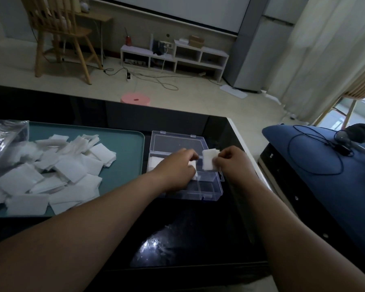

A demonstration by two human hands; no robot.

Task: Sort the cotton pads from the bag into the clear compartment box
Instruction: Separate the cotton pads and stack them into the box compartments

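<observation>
Cotton pads [67, 167] crowd teal tray [124, 140] beside box [211, 191]; hands [177, 168] [233, 163] cover its compartments.

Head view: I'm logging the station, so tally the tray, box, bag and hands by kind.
Teal tray: 1
Clear compartment box: 1
Plastic bag: 1
Hands: 2, the left hand and the right hand, which pinches a cotton pad
Total: 5

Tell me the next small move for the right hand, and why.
Probably lower the white square cotton pad, pinched by the right hand, into a bare cell of the clear plastic compartment box. The pad is held over the box, and the left hand grips a second white pad beside it.
</observation>
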